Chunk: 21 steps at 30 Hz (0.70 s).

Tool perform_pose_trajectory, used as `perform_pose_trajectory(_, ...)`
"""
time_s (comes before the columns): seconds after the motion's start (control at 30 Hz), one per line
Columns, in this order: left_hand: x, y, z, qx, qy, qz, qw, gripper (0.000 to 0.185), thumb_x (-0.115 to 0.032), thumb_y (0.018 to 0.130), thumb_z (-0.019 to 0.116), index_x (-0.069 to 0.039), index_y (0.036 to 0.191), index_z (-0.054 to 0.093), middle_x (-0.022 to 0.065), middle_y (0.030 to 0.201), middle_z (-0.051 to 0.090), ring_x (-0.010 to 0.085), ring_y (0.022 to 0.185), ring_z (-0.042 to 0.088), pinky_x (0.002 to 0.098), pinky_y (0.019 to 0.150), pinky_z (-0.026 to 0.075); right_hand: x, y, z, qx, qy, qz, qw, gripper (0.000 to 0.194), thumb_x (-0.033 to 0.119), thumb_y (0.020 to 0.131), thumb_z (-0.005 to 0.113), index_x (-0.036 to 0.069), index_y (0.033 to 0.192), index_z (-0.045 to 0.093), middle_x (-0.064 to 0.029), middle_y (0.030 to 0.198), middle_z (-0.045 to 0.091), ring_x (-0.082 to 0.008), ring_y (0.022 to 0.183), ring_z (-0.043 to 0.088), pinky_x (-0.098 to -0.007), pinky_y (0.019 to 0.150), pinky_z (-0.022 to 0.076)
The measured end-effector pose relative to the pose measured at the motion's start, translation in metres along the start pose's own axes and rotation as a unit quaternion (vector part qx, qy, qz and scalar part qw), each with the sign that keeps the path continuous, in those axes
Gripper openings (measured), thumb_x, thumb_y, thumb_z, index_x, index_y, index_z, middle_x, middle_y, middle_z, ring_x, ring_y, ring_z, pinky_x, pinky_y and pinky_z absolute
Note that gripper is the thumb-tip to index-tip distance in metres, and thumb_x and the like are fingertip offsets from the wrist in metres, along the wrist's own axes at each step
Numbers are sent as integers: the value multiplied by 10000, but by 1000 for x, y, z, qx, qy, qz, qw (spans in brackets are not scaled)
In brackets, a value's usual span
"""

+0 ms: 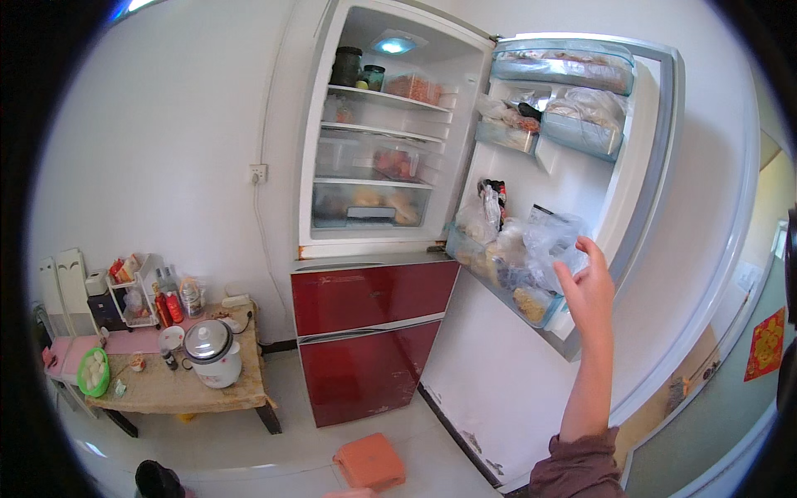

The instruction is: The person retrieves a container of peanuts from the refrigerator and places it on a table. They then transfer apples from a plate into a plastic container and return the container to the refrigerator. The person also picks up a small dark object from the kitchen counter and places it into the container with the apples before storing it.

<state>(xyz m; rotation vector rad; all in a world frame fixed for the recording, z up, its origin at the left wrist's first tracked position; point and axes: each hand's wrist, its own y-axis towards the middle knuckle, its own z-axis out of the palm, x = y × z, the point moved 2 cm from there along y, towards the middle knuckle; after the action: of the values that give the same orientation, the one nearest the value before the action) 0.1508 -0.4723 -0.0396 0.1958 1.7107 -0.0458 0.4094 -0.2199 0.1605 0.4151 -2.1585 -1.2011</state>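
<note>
My right hand (584, 277) is raised before the lower door shelf (482, 267) of the open refrigerator door, its thumb and forefinger apart. Just behind the fingers are clear plastic bags (542, 239) stuffed into that shelf; whether the hand touches them I cannot tell. A bag of yellowish food (529, 305) lies at the shelf's right end. Of my left hand (355, 493) only a sliver shows at the bottom edge, so its hold is hidden. The lit refrigerator compartment (457, 149) holds jars (345, 67), a clear box of orange-red food (414, 88) and a clear drawer (370, 208).
Red drawers (367, 367) form the refrigerator's lower part. On the floor sits an orange stool (372, 462). At left, a low table (249, 389) bears a rice cooker (215, 361), bottles (168, 302) and a green basket (93, 372). A dark shoe (155, 479) is at the bottom left.
</note>
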Motion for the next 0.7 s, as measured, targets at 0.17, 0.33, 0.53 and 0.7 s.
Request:
perform_pose_trajectory(0.17, 2, 47, 1, 24, 52, 131, 990, 87, -95, 816, 612, -15, 847, 599, 98, 739, 557, 207, 660, 556, 287, 562, 418, -86, 39, 71, 147, -342, 1, 928, 639, 309, 692, 682, 62, 1224, 429, -191, 1005, 593, -313, 888, 605, -407, 744, 482)
perform_pose_trajectory(0.33, 11, 98, 8, 29, 66, 173, 982, 88, -94, 812, 612, -11, 821, 583, 103, 707, 547, 211, 632, 546, 293, 537, 406, -119, 73, 91, 142, -382, 18, 913, 285, 147, 768, 516, 59, 1039, 520, -190, 805, 622, -363, 777, 611, -455, 683, 477)
perform_pose_trajectory(0.53, 15, 136, 1, 75, 48, 162, 983, 103, -91, 812, 610, 3, 794, 571, 107, 680, 542, 221, 620, 545, 299, 537, 411, -101, 91, 81, 11, -358, 12, 934, 147, 79, 788, 465, 51, 919, 524, -191, 783, 616, -362, 724, 606, -472, 630, 466)
perform_pose_trajectory(0.7, 27, 163, -14, 92, 25, 185, 978, 115, -105, 812, 614, -1, 784, 576, 108, 679, 553, 227, 614, 552, 305, 540, 415, -89, 74, 61, 15, -354, -105, 929, 205, 129, 780, 551, 62, 971, 524, -141, 846, 603, -327, 746, 600, -438, 628, 470)
